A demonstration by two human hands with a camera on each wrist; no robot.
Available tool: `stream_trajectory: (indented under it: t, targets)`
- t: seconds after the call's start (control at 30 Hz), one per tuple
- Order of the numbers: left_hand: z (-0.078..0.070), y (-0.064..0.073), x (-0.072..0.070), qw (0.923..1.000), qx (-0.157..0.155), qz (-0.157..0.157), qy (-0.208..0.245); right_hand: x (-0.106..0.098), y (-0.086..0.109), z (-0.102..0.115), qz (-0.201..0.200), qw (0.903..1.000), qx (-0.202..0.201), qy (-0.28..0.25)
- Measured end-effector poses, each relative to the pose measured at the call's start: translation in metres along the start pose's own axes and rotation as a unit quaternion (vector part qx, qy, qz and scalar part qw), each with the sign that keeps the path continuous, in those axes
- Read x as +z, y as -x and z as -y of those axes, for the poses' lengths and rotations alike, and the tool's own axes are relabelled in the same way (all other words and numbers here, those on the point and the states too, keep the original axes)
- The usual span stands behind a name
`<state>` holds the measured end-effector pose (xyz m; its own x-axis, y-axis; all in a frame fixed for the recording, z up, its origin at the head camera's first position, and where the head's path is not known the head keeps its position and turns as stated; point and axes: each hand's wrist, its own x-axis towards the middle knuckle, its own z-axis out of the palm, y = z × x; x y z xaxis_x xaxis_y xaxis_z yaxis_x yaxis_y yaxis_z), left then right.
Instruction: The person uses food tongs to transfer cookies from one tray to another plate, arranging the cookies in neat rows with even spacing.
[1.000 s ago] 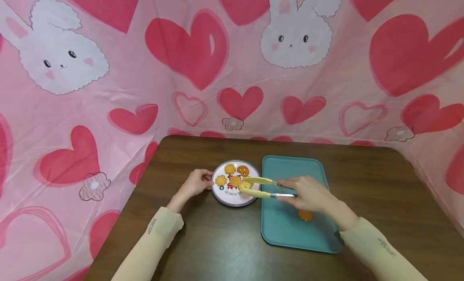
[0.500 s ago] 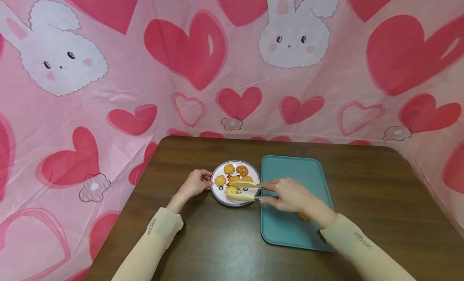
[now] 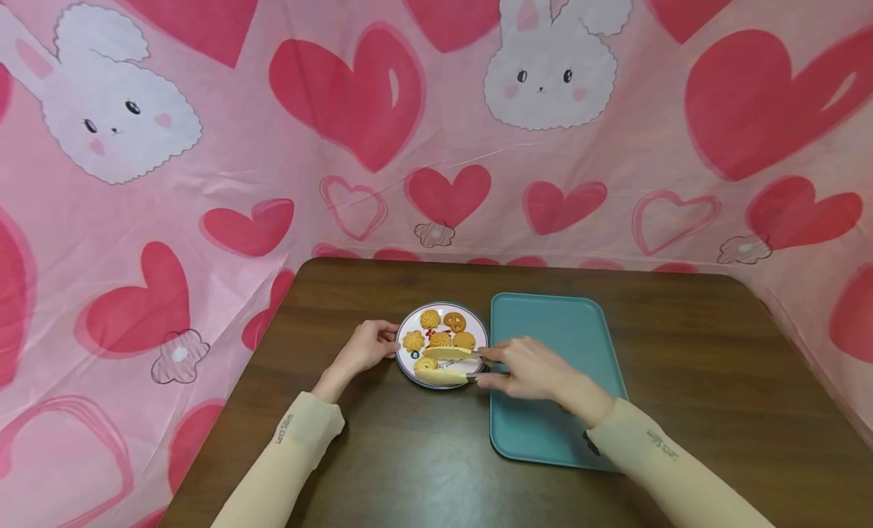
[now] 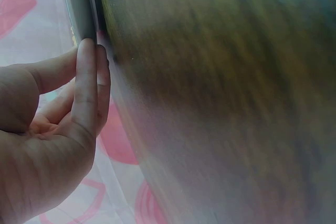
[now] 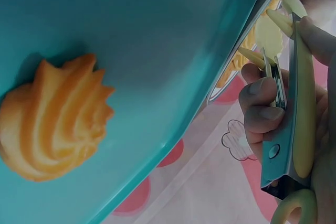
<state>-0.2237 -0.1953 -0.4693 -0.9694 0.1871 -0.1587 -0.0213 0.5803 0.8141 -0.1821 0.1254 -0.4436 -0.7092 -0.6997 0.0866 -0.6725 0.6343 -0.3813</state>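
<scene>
My left hand pinches the left rim of a round white plate between thumb and fingers. In the left wrist view, the fingertips sit right at the plate's edge. Several golden cookies lie on the plate, among them a pretzel-shaped one. My right hand grips metal tongs with pale yellow tips. The tips are apart over the plate's front, on either side of a swirled cookie.
Right beside the plate lies a teal rectangular tray on the brown wooden table. On it, a ridged orange cookie shows in the right wrist view, hidden behind my right arm in the head view. A pink heart-patterned cloth hangs behind.
My right hand has moved left and slightly towards me with the tongs. The cookie between the tips went from the plate's right side to its front. My left hand stays at the rim.
</scene>
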Motion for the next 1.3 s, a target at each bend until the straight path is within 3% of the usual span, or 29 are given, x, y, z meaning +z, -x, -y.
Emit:
stream_trajectory:
  t: [0.73,0.93,1.3]
  targets:
    - [0.0,0.0,-0.001,1.0,-0.001,0.002,-0.002,-0.004,0.003,-0.003,0.004,0.9998,0.008,0.015]
    - [0.001,-0.002,-0.001,1.0,0.0,0.001,-0.004,-0.016,0.014,-0.005,-0.019,0.9993,-0.009,0.03]
    - [0.002,-0.003,0.0,1.0,0.005,0.002,0.001,-0.034,0.048,-0.02,-0.073,0.9956,0.001,0.059]
